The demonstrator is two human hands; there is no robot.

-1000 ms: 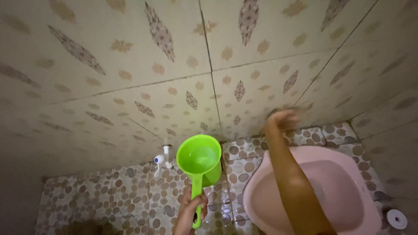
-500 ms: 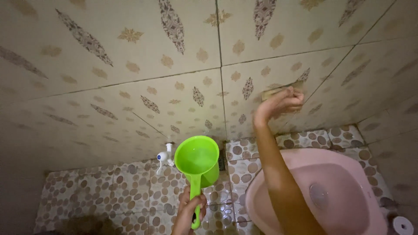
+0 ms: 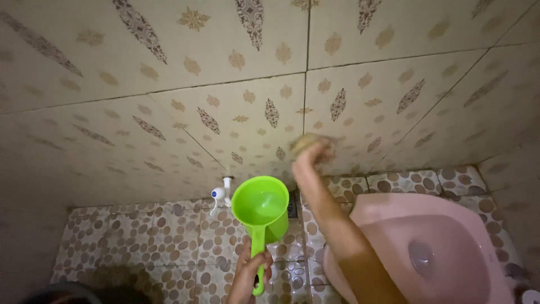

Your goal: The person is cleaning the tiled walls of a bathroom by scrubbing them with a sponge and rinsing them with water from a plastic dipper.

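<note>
head view | left grip [image 3: 251, 270]: closed around handle of green water dipper [image 3: 260, 206] (bowl above the grip, upright, holding water) | right grip [image 3: 310, 152]: closed on a blurred scrub pad [image 3: 306, 141], pressed to tiled wall [image 3: 169, 84] | white tap [image 3: 220, 194] left of dipper bowl | pink basin [image 3: 450, 247] below-right of right grip

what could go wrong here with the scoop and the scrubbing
The left hand holds the green scoop by its handle only, with water inside; a tilt may spill it onto the pebble floor, which looks wet and possibly slippery. The right hand presses a sponge on the wall over the pink basin; dirty drips may fall in.
</note>
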